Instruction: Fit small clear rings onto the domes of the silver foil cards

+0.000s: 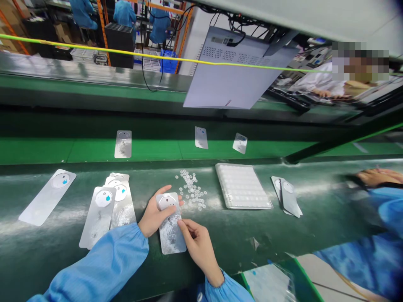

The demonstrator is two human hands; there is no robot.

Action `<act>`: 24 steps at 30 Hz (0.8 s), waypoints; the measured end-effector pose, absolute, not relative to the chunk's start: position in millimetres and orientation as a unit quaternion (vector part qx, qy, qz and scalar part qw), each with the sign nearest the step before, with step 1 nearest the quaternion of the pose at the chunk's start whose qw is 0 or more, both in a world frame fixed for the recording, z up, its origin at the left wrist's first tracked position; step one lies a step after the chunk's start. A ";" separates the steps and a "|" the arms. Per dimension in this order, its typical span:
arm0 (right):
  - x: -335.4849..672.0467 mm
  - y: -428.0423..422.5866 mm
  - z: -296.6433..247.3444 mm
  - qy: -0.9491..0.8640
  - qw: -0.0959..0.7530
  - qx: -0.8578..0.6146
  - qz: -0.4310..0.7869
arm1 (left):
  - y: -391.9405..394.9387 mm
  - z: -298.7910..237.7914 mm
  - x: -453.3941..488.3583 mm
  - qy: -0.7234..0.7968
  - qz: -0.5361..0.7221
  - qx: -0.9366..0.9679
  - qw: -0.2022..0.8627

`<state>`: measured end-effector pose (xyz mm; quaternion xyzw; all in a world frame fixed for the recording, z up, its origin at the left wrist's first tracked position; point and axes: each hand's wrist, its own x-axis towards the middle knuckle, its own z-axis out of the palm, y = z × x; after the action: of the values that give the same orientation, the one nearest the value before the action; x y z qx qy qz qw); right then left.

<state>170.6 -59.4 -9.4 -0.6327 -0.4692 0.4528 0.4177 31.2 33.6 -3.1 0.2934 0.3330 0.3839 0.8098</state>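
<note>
While your left hand (153,217) grips the plate (173,241), apparently steadying it, your right hand (200,244) pinches its edge (discs (192,190) lie beyond it).

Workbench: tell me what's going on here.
The person's left-hand grip holds a silver plate, thumb on its upper part, while the right-hand grip meets the plate's right edge. Small clear discs lie scattered on the workbench just beyond, with a white tray to their right. More plates overlap in a pile on the left. A co-worker's blue sleeve shows blurred at the far right.
</note>
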 end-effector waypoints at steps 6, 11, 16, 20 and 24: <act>168.7 -58.9 -7.3 -0.469 0.429 -0.631 0.445 | 32.9 -1.9 29.4 0.324 0.376 0.317 0.808; 167.3 -59.5 -5.8 -0.468 0.425 -0.640 0.436 | 34.1 -1.6 31.7 0.364 0.381 0.349 0.775; 171.2 -61.5 -6.7 -0.466 0.425 -0.647 0.429 | 39.6 -0.9 26.3 0.328 0.351 0.362 0.799; 176.5 -62.5 -2.6 -0.473 0.422 -0.658 0.406 | 43.1 -1.0 21.6 0.274 0.338 0.350 0.829; 177.1 -63.7 2.5 -0.498 0.407 -0.665 0.379 | 41.0 -2.1 24.4 0.290 0.359 0.385 0.799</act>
<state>177.1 -63.7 2.5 -0.6652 -0.4978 0.3791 0.4075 24.4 41.0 -2.1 0.3852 0.2900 0.3587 0.7993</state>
